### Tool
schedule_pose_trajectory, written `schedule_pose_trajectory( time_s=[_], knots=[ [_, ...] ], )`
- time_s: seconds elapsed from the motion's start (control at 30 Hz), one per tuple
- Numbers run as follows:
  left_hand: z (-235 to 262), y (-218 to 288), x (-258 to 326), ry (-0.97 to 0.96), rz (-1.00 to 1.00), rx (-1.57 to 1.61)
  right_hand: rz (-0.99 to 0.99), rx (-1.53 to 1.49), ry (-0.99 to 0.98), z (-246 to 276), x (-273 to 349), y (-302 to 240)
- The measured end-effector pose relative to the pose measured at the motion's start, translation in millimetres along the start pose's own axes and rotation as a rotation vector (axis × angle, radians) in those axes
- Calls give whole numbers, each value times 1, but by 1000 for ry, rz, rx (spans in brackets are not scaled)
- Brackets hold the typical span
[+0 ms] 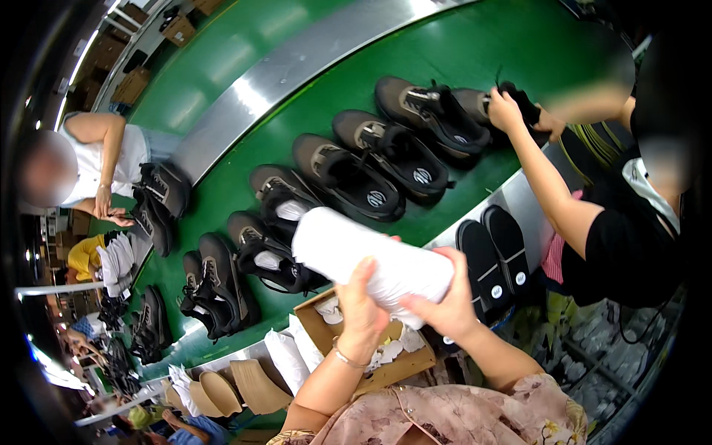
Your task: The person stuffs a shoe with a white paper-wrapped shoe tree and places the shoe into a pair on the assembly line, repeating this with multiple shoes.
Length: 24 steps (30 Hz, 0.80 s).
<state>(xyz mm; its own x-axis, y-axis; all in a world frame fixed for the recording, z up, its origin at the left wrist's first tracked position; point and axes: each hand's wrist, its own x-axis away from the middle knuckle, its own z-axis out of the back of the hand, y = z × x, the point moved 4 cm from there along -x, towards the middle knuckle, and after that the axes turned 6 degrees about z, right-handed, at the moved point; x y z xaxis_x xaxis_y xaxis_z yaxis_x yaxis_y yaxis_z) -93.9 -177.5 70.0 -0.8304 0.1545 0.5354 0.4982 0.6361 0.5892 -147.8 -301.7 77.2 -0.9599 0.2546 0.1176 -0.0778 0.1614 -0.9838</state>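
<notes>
Both my hands hold a long, rounded white bundle (363,256), which looks like wadded or rolled paper. My left hand (363,311) is closed around its lower left side, with the thumb up along it. At its right end, my right hand (449,300) grips it with bent fingers. The bundle is raised in front of several dark brown and black lace-up shoes (345,174) on a green conveyor belt (222,185). Just beyond it, one shoe (259,252) has white stuffing in its opening. Part of that row is hidden behind the bundle.
Below my hands is an open cardboard box (400,371) with white paper scraps. White bundles (284,360) and curved brown cardboard pieces (256,386) lie left of it. Black insoles (478,259) are at the right. Co-workers handle shoes at the right and far left.
</notes>
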Motion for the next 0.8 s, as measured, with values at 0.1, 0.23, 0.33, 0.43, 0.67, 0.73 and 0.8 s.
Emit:
schedule_pose_trajectory(
  time_s=[0.1,0.23,0.33,0.43,0.67,0.73,0.8],
  knots=[
    [-7,-4,-27,-46,19,-163,98,119,83,27,-21,-9],
    [-15,36,-83,101,-867,-1345,254,316,284,77,-40,-39],
    [2,23,-143,223,-945,-1961,369,748,56,50,-53,-50],
    [6,22,-165,1,-667,-2128,423,820,-88,33,-76,-53],
    [56,124,-155,118,-484,-633,307,1013,-380,-7,-127,-60],
    [51,132,-169,197,-544,-799,349,1067,-328,-24,-139,-41],
    [33,125,-168,181,-852,-1354,501,1085,-303,-41,-144,-25]
  ],
)
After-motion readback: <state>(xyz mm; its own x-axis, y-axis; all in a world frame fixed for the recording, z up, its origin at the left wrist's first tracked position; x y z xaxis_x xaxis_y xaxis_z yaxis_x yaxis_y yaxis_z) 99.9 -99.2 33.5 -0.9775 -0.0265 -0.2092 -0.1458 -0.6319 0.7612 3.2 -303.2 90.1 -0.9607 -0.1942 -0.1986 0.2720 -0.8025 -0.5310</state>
